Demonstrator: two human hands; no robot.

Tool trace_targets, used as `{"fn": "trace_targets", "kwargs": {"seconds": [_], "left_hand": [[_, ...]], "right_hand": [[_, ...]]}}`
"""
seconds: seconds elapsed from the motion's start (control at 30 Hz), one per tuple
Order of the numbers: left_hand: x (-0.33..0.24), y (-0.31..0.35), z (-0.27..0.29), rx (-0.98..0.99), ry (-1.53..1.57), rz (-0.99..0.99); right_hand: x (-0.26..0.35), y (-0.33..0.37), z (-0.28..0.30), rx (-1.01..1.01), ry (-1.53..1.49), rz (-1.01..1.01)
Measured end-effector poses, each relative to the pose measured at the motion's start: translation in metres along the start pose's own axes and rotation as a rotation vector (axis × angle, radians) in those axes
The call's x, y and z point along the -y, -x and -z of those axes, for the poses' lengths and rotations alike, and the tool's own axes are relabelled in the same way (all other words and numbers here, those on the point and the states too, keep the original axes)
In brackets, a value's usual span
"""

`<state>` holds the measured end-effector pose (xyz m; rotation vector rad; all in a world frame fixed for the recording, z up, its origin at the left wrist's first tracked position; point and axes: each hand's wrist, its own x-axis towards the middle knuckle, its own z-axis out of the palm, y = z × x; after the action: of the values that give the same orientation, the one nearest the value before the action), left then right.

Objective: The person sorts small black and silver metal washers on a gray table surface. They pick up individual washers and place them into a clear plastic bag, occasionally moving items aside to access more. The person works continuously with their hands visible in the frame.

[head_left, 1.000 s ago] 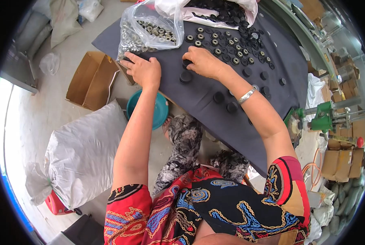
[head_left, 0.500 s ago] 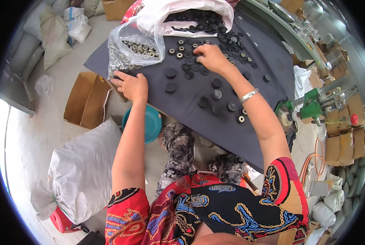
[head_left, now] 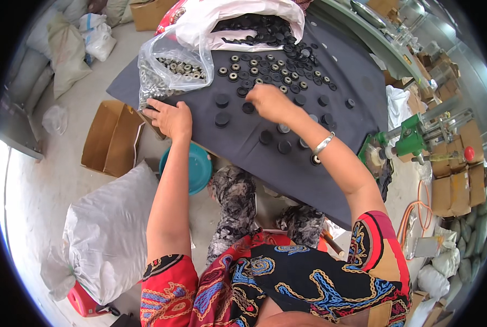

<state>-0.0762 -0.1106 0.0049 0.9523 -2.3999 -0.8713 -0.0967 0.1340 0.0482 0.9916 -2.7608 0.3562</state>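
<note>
My left hand (head_left: pixel 170 119) rests with spread fingers at the table's left edge, by the bottom corner of a clear plastic bag (head_left: pixel 200 50) of small metal rings (head_left: pixel 183 68). Over the middle of the table, my right hand (head_left: pixel 271 102) has its fingers pinched together and pointing down beside a black disc (head_left: pixel 248 108). What the fingertips hold, if anything, is hidden. Beyond it lie many flat black discs, several with a metal ring (head_left: pixel 232 77) in the centre. Thicker black round pieces (head_left: pixel 221 119) stand nearer to me, some partly hidden under my right forearm.
A white sack (head_left: pixel 200 34) spills black discs at the table's far side. A green metal hand press (head_left: pixel 409 135) stands at the right. Left of the table are an open cardboard box (head_left: pixel 110 139), a teal basin (head_left: pixel 199 170) and a stuffed white sack (head_left: pixel 113 229) on the floor.
My right hand has moved nearer to me, off the ringed discs that it partly covered. My left hand stays beside the clear bag. The whole view has shifted slightly.
</note>
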Motion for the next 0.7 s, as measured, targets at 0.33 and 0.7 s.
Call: {"fn": "trace_targets", "kwargs": {"seconds": [0.33, 0.7], "left_hand": [[-0.002, 0.001, -0.004, -0.014, -0.037, -0.029], [0.001, -0.001, -0.004, -0.024, -0.042, -0.017]], "right_hand": [[-0.050, -0.040, -0.013, 0.066, 0.212, -0.184], [-0.054, -0.058, -0.002, -0.280, 0.315, -0.259]]}}
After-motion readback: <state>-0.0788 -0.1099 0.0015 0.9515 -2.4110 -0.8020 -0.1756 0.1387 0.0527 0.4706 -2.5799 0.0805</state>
